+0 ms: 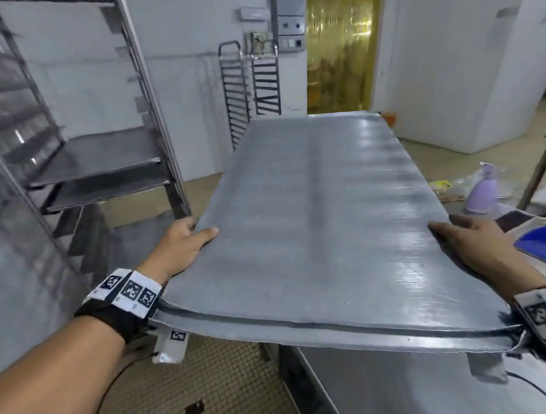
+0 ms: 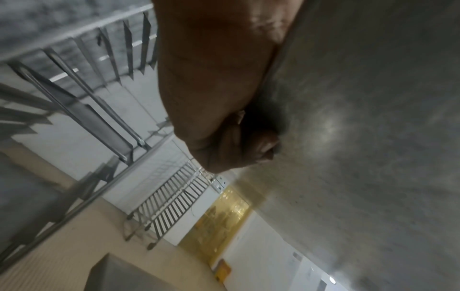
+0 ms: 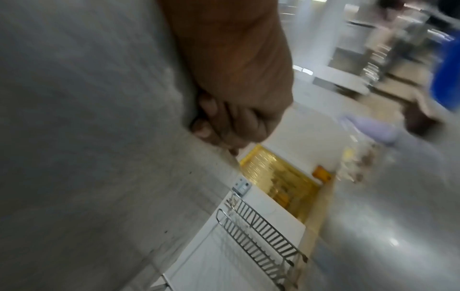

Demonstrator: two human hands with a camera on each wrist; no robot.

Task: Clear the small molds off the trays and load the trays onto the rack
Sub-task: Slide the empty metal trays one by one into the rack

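With no molds left on it, tray (image 1: 315,223) up off the desk (image 1: 394,390), gripped at its side edges by left hand (image 1: 183,243) and right hand (image 1: 477,243). Two trays already in rack (image 1: 98,168); this one pending.

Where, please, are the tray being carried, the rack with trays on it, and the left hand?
tray (image 1: 315,220), head view, bare top surface.
rack (image 1: 153,95), head view, front upright post.
left hand (image 1: 178,243), head view, back of hand.

A tray (image 1: 315,220) held between both hands: rack (image 1: 98,161) to its left, worktop (image 1: 394,390) beneath, doorway (image 1: 341,48) behind.
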